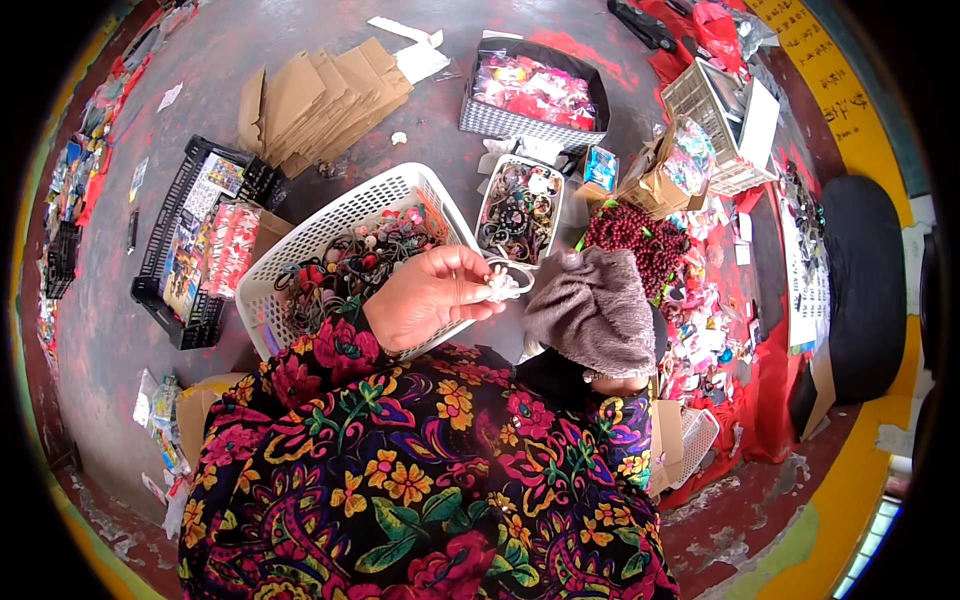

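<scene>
My left hand pinches a light hair tie with a pale beaded ornament between thumb and fingers. It is raised over the near right edge of a white plastic basket, which holds many dark, grey and red hair ties. A grey-brown fuzzy cloth lies over my right hand. Only a little skin shows near the cuff, and the fingers are hidden. Just beyond the hair tie, a small white tray contains more hair ties and ornaments.
A black crate with printed packets stands at left, flattened cardboard behind it. At the back is a checked bin of pink packets. Dark red beads, an open carton and scattered small goods lie at right.
</scene>
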The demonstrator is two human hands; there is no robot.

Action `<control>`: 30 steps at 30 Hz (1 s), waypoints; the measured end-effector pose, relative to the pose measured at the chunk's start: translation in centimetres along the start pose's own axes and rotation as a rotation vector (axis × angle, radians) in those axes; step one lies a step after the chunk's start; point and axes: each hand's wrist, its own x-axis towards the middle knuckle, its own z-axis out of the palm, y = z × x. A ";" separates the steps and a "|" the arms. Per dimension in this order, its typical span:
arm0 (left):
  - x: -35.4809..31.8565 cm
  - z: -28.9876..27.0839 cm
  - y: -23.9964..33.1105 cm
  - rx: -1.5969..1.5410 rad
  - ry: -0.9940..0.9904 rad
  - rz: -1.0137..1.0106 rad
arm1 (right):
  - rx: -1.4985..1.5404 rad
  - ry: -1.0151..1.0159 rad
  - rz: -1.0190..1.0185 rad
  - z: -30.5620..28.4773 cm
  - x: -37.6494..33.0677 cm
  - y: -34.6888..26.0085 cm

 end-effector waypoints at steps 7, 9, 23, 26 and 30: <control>-0.1 0.4 -0.3 0.047 -0.005 0.090 | -1.905 -0.066 -1.042 1.8 -1.2 1.9; -0.3 1.0 -0.2 0.067 0.002 0.089 | -1.529 -0.025 -0.721 2.1 -0.9 2.9; -0.4 1.5 -0.2 0.312 0.055 -0.012 | -2.405 -0.056 -0.893 -1.1 1.0 0.1; -0.8 1.8 -0.1 0.444 0.078 0.006 | -2.557 -0.293 -1.003 0.2 0.1 0.0; 0.1 2.2 0.1 0.631 0.030 0.065 | -2.618 -0.312 -0.930 0.9 -0.8 0.6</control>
